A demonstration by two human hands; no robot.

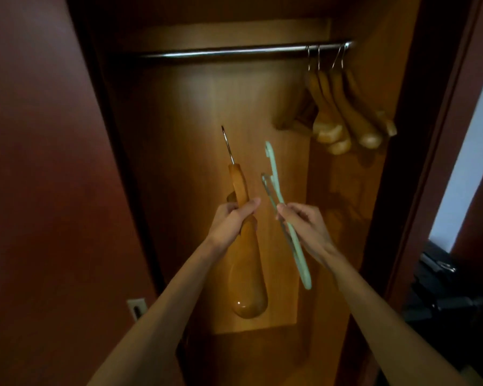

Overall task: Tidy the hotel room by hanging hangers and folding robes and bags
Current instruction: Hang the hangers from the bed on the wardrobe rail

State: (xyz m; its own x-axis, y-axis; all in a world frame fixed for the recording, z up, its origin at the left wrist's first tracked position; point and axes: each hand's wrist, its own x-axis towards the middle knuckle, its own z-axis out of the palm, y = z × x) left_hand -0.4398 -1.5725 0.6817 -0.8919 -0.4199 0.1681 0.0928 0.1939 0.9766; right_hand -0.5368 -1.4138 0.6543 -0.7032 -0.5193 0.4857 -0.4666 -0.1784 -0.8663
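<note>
My left hand is curled round the neck of a wooden hanger, seen edge-on, its metal hook pointing up and its broad varnished shoulder hanging down past my wrist; my right hand pinches 2 thin plastic hangers together, a mint-green one and a greyish one lying against it, both hooks tilted up and to the left; the wooden hanger and the thin pair are near each other but apart. Both hands are raised in front of the open wardrobe, below its chrome rail; at the right end of that rail a bunch of wooden hangers already hangs by wire hooks, pressed close together (4 hooks, as far as I can count). The dark red door stands to my left, with a small metal latch plate low on it; I can read no brand, label or writing on anything; dark objects at the lower right are too dim to name.
</note>
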